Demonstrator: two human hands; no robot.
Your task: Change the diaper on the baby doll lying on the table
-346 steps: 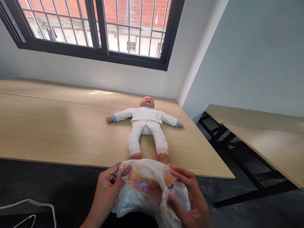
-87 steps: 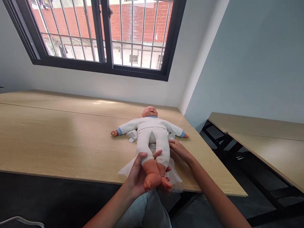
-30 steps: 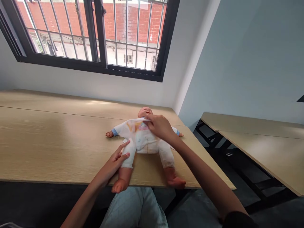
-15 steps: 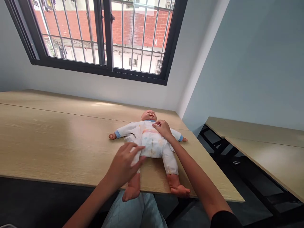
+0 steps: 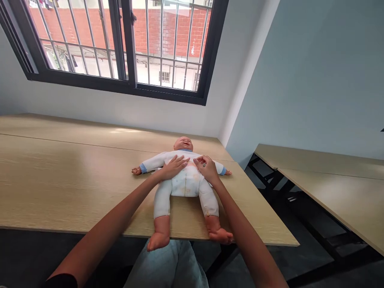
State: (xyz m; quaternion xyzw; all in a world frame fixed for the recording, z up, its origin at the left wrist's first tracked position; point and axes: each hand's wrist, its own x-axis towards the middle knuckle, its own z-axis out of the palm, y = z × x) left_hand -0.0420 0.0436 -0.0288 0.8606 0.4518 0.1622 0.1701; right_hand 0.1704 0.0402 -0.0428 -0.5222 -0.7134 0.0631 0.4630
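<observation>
A baby doll (image 5: 161, 200) in white clothes with blue cuffs and collar lies on its back, its feet over the table's near edge. Around its hips is a white diaper (image 5: 185, 185) with a faint print and a line down the front. My left hand (image 5: 174, 168) lies over the diaper's upper left side, fingers outstretched and close together. At the upper right of the diaper, my right hand (image 5: 207, 169) is bent into a pinch at the waist edge. Its fingertips partly hide what they grip. The two hands' fingertips almost meet at the doll's belly.
The doll rests on a light wood table (image 5: 75, 188). A second table (image 5: 330, 192) with a black frame stands to the right, across a gap. Behind is a barred window (image 5: 129, 86) in a white wall. My knees (image 5: 162, 264) are below the near edge.
My left hand has moved up and away from the doll's leg onto the diaper's waist, its fingers now laid flat. My right hand stays at the waist's right side. The view has shifted slightly.
</observation>
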